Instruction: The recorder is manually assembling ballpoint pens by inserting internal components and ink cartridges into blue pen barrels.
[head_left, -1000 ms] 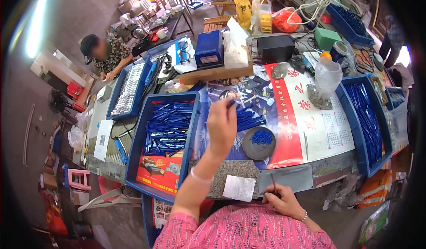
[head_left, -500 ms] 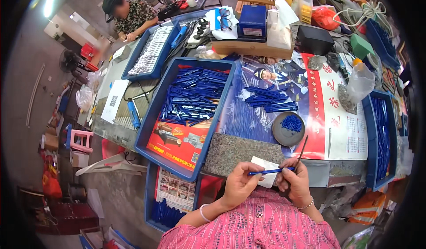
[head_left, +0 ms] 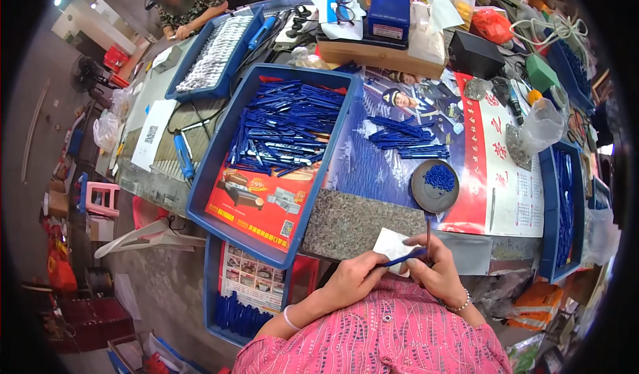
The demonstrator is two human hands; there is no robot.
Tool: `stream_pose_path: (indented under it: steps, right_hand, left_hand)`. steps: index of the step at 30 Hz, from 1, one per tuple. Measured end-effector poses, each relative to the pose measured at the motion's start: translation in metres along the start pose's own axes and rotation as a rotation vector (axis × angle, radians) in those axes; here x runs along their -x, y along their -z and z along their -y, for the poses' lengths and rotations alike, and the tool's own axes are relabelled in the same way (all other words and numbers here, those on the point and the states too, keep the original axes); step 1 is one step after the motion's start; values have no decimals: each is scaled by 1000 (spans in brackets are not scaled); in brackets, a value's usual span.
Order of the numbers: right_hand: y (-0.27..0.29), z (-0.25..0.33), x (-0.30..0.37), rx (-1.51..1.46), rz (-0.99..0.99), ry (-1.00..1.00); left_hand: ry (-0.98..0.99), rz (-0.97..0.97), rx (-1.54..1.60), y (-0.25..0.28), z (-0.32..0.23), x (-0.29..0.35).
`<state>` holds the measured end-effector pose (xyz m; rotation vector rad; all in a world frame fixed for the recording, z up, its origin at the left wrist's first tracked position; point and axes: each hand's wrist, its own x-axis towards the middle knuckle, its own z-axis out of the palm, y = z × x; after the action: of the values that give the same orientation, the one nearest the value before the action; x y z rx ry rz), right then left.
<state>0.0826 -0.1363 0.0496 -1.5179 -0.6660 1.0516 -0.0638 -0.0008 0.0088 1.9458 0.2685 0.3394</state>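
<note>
Close to my body, both hands meet around a slim blue metal-looking strip (head_left: pixel 405 257). My left hand (head_left: pixel 354 279) is closed, pinching its left end between thumb and fingers. My right hand (head_left: pixel 436 272) is closed too, with its fingers at the strip's other end. A thin dark pointed tool (head_left: pixel 428 229) stands up from my right hand, its lower part hidden by the fingers. A piece of white paper or cloth (head_left: pixel 391 244) sits between the hands, behind the strip. Just beyond is a grey granite slab (head_left: pixel 356 221).
A round dish (head_left: pixel 421 202) of small blue beads stands beyond my right hand, with a loose pile of blue strips (head_left: pixel 406 137) behind it. At left is a blue tray (head_left: pixel 200 197) of similar strips; another blue tray (head_left: pixel 547 254) stands at right. Someone sits (head_left: pixel 193 7) far left.
The whole view has shifted slightly. The dark tool has swung from a rightward slant to nearly upright. My hands have drawn a little closer together over the blue strip.
</note>
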Motion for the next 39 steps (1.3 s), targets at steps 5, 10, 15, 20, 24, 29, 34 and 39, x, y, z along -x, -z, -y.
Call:
stream_pose_path:
  steps: [5,10,15,20,24,29,34,39]
  right_hand:
    - [21,-5,-8,-110,-148,33]
    - [59,-17,-22,144,-474,48]
    - [84,-33,-47,645,-526,175]
    - [91,-43,-78,923,-438,164]
    - [87,-44,-91,1160,-409,115]
    - [90,-42,-95,1223,-363,66]
    - [103,-31,-80,696,-233,149]
    - [86,-21,-38,-539,-145,18]
  left_hand:
    - [372,32,381,6,6,11]
    - [505,-40,578,0,20,14]
    - [521,-73,588,-13,28,12]
    - [585,-54,638,-12,22,6]
    - [567,-79,666,-12,23,10]
    - [560,-55,710,-17,21,10]
    - [515,-44,737,-14,13,8]
    - [503,-50,765,-11,5,2]
